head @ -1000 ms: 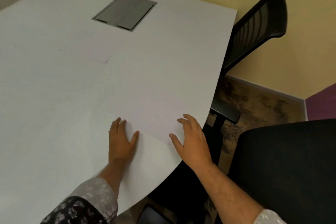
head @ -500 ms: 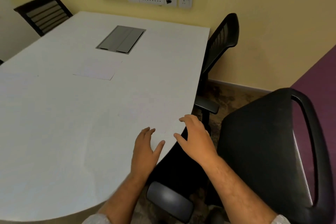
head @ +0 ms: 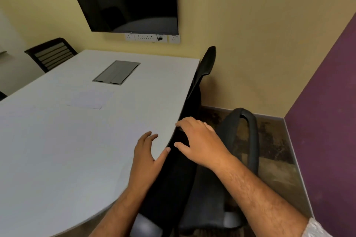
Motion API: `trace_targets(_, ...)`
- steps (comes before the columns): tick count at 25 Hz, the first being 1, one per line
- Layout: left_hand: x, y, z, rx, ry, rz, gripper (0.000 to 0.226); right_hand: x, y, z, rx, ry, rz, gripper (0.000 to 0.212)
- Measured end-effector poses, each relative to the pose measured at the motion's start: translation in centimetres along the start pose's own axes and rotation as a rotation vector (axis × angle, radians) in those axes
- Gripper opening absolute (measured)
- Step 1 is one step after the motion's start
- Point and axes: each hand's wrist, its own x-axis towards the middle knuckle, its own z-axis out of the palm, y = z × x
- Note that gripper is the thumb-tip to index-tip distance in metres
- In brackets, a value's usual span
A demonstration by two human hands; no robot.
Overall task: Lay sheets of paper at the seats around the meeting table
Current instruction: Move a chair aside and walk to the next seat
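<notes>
One sheet [head: 90, 99] lies mid-table [head: 57, 159]; my left hand [head: 146, 156] and right hand [head: 200, 144] open, empty; most seats seem unserved.

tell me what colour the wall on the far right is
Purple, on the right-hand wall in the head view; the wall beside it is yellow.

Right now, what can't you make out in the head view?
- Sheet just laid near the left hand: white on the white meeting table, edges not discernible.
- Paper stack by the cable hatch: sheet count too faint to tell.
- Nearest chair: seat largely hidden by the right hand and forearm.
- Far-left chair: seat hidden behind the table.
- Wall sockets: too small to read.
</notes>
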Motion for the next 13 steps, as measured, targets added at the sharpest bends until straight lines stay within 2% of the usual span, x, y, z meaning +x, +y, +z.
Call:
trace_targets(4,0.2,7.6,4.0,0.015,0.070,0.018,0.075,-2.2,5.8,-7.8,-0.054,0.003,-0.111,0.069)
trace_targets(7,0.3,12.9,6.6,0.022,0.087,0.040,0.074,-3.2,10.8,-12.2,-0.034,0.040,-0.104,0.071)
trace_targets(13,1.6,18.8,10.0,0.140,0.022,0.106,0.071,-3.2,19.4,-14.6,-0.029,0.031,-0.100,0.076)
